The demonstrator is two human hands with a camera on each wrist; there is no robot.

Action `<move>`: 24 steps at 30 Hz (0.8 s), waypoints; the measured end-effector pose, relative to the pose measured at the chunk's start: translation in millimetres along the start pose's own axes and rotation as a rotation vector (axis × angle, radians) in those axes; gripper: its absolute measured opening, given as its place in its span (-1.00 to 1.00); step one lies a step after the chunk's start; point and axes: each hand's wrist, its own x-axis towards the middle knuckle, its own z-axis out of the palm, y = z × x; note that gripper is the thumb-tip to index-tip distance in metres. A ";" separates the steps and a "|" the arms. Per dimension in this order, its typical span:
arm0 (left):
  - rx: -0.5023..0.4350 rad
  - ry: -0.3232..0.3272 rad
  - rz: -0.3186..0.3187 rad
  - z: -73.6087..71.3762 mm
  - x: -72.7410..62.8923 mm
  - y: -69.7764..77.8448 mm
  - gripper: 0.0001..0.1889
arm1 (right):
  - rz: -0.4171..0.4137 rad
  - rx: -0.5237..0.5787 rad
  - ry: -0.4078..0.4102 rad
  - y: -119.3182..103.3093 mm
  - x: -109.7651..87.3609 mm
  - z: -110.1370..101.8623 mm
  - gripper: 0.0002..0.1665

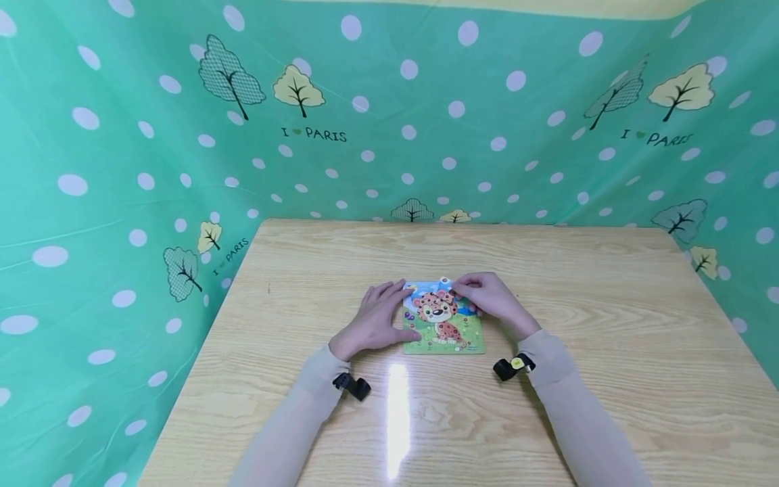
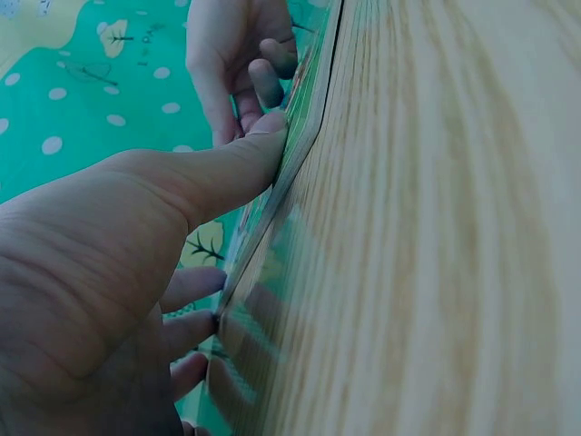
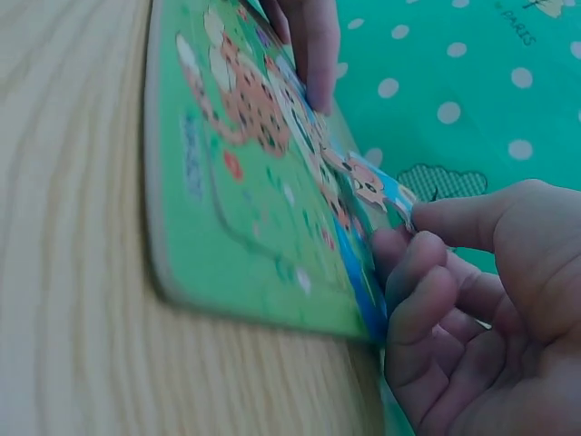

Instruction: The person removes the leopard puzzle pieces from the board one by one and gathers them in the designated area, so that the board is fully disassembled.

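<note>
A square jigsaw puzzle board (image 1: 418, 347) with a spotted leopard cub on green grass and blue sky lies on the table. My left hand (image 1: 377, 320) rests at its left side, fingers spread toward the upper left corner. The left thumb (image 2: 245, 163) presses on the board's face near the lower left. At the upper right corner, my right hand (image 1: 489, 297) pinches a puzzle piece (image 3: 366, 182) between thumb and fingers. This piece bears part of the cub's ear and blue sky, and is tilted up from the board.
The light wood table (image 1: 608, 304) stretches out around the board, with a bright light reflection (image 1: 398, 419) in front of it. A green polka-dot cloth (image 1: 426, 155) hangs behind and at the sides. Black straps with small cameras (image 1: 353, 385) are on both wrists.
</note>
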 end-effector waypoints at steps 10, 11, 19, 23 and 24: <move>0.001 0.009 0.003 -0.1 -0.3 0.8 0.06 | 0.004 0.076 0.065 13.9 -6.9 -22.6 -0.53; 0.001 0.011 0.004 0.1 -0.3 0.8 0.06 | 0.007 0.076 0.080 15.5 -7.7 -25.2 -0.53; 0.003 0.007 -0.001 -0.2 -1.3 1.6 0.06 | 0.014 0.060 0.157 27.7 -14.8 -44.0 -0.51; 0.009 0.004 -0.003 0.2 -1.0 1.5 0.06 | 0.016 0.053 0.162 31.7 -18.5 -51.9 -0.50; 0.009 0.004 -0.003 0.1 -0.9 1.7 0.06 | 0.016 0.048 0.163 32.6 -19.5 -53.9 -0.50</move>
